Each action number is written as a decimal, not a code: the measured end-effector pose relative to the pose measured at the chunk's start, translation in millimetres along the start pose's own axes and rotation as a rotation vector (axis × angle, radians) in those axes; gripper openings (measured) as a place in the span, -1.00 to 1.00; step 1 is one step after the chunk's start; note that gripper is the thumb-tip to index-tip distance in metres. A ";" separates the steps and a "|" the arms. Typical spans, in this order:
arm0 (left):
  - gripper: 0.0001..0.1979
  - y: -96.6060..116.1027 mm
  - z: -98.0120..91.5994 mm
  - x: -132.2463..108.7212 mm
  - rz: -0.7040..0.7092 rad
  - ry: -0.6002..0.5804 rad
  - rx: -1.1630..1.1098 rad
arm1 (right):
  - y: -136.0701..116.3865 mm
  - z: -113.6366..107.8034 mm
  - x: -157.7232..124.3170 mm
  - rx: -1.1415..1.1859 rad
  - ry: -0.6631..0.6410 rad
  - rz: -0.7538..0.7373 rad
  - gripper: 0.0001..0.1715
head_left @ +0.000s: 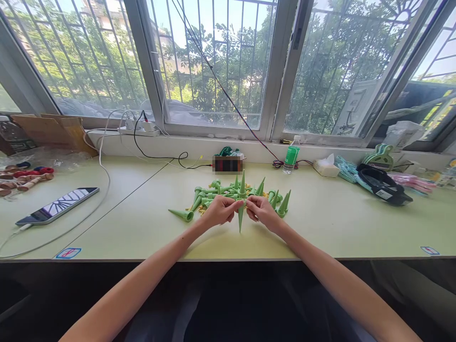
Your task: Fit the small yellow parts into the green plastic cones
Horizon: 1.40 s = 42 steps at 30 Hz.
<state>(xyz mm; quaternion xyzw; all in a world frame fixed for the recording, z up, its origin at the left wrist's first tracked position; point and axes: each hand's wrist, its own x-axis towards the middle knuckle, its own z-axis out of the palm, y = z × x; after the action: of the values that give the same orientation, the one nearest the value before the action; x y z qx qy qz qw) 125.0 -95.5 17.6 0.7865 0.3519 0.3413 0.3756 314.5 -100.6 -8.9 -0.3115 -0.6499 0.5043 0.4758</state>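
Left hand [222,210] and right hand [262,213] both pinch a green spike [241,221] point-down, probably to steady it, with the loose pile [233,187] (handy, tbh) behind on the counter [331,218].

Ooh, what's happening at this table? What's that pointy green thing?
Somebody is holding a green spike, point down, just above the table's front part. The left-hand grip pinches it, and the right-hand grip is curled in right at its other side; exactly what those fingertips pinch is too small to tell. Just behind is a jumble of more green spikes.
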 end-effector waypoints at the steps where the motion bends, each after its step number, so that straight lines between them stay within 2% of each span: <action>1: -0.44 -0.6 -0.3 0.1 -0.024 -0.022 -0.041 | 0.1 0.0 -0.2 -0.013 0.007 -0.010 -0.56; 9: -0.44 -4.6 -2.4 2.2 -0.154 -0.123 -0.251 | -0.7 1.4 -1.2 -0.095 0.059 -0.069 -0.55; 14: -0.39 -6.2 -2.0 2.9 -0.152 -0.144 -0.278 | -1.2 0.9 -1.0 -0.082 0.058 -0.072 -0.56; 17: -0.41 -7.2 0.2 3.4 -0.065 -0.059 -0.162 | -1.4 1.3 -0.3 -0.043 0.050 -0.045 -0.56; 21: -0.48 -7.4 3.3 2.7 0.161 0.122 0.027 | -1.2 1.4 1.6 0.066 0.044 0.022 -0.54; 24: -0.64 -8.5 4.6 0.8 0.318 0.200 0.132 | -1.5 -0.1 3.3 0.177 0.063 0.074 -0.51; 27: -0.80 -10.7 5.2 -1.9 0.396 0.181 0.202 | -3.2 -2.6 4.5 0.283 0.084 0.133 -0.50; 30: -0.69 -13.0 5.0 -4.0 0.434 0.129 0.251 | -5.6 -5.1 4.5 0.365 0.088 0.201 -0.53; 35: -0.54 -15.2 2.7 -3.9 0.443 0.145 0.304 | -7.2 -6.2 3.1 0.418 0.056 0.265 -0.54; 42: -0.55 -15.9 1.4 -1.5 0.450 0.165 0.343 | -5.1 -4.0 2.8 0.358 -0.017 0.280 -0.57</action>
<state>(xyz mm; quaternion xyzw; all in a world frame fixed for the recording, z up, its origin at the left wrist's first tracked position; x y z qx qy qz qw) 120.6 -89.8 3.3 0.8662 0.2507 0.4146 0.1223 317.6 -98.2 -3.1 -0.3051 -0.5045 0.6753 0.4431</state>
